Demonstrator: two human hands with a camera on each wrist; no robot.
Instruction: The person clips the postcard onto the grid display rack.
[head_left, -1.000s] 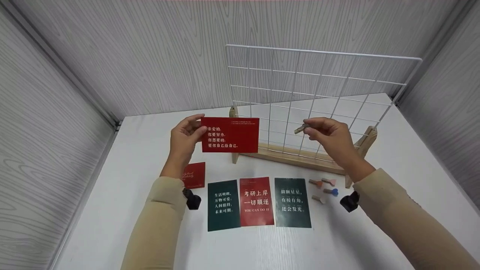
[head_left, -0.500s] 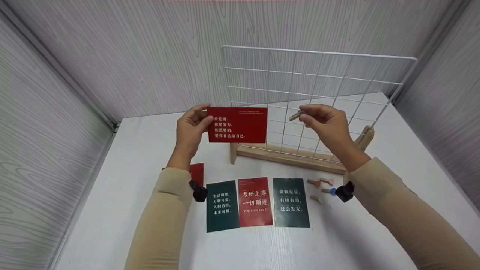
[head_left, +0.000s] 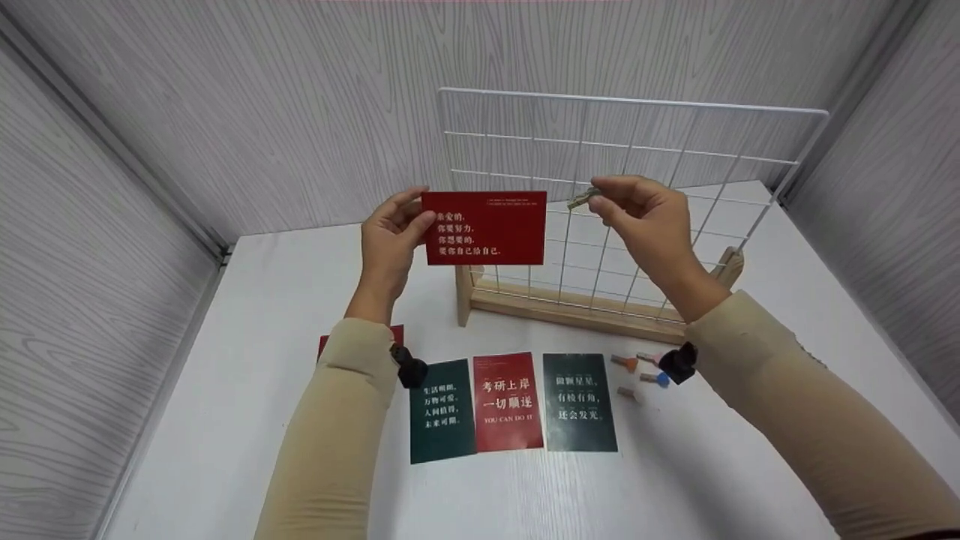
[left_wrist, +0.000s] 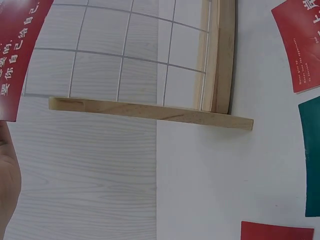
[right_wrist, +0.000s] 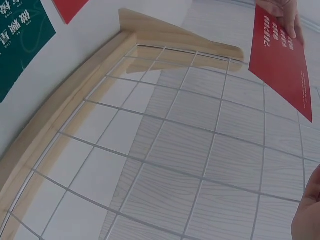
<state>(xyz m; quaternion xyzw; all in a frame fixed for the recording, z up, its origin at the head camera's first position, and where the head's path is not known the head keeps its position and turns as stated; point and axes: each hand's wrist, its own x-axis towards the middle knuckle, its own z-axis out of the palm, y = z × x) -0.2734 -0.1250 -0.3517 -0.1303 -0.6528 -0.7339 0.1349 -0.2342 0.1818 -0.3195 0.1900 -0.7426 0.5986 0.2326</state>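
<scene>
My left hand (head_left: 394, 234) pinches the left edge of a red card (head_left: 486, 244) with white lettering, held up facing me before the left part of a white wire grid (head_left: 634, 157). To its right, my right hand (head_left: 646, 217) pinches a small wooden clip (head_left: 580, 199) between thumb and fingertips, in front of the grid. A short gap lies between the card's right edge and the clip. In the right wrist view the same red card (right_wrist: 280, 60) hangs near the grid's far end; the clip is out of that view.
The grid stands in a wooden base (head_left: 570, 309). On the white table lie a green card (head_left: 444, 442), a red card (head_left: 507, 439) and another green card (head_left: 579, 439). Several small clips (head_left: 628, 364) lie at right. Another red card (left_wrist: 277, 232) is partly hidden behind the left sleeve in the head view.
Both hands have risen; the left has carried the red card up and to the right, while the right hand with the clip has moved up and slightly left. Both grips stay the same.
</scene>
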